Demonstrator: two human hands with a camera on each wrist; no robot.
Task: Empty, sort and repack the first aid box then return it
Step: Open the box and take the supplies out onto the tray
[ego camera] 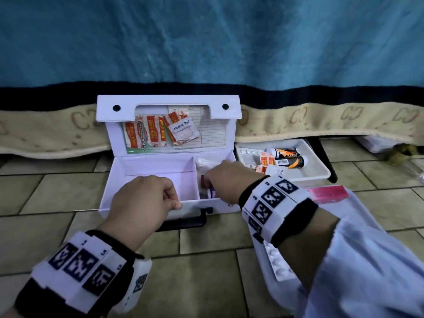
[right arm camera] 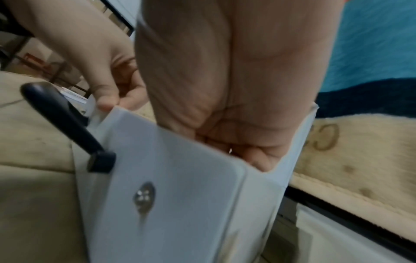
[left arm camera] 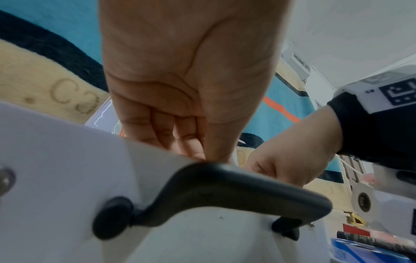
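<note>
The white first aid box point(ego camera: 146, 171) stands open on the tiled floor, its lid leaning back against the bed. Plasters point(ego camera: 151, 131) and an alcohol pad point(ego camera: 183, 131) sit in the lid pocket. My left hand point(ego camera: 174, 200) pinches the box's front wall just above the black handle point(ego camera: 183, 222), thumb outside and fingers inside. The left compartment looks bare. My right hand point(ego camera: 207, 180) reaches into the right compartment, fingers curled round a small red and white pack point(ego camera: 212, 192). In the right wrist view those fingertips point(right arm camera: 258, 160) are sunk behind the box wall point(right arm camera: 180, 178).
A white tray point(ego camera: 316, 166) at the back right holds orange and black tubes point(ego camera: 289, 157), plasters and a pill strip. A nearer tray point(ego camera: 358, 210) under my right forearm holds a pink box point(ego camera: 328, 194) and a blister pack point(ego camera: 277, 265). The bed's blue blanket hangs behind.
</note>
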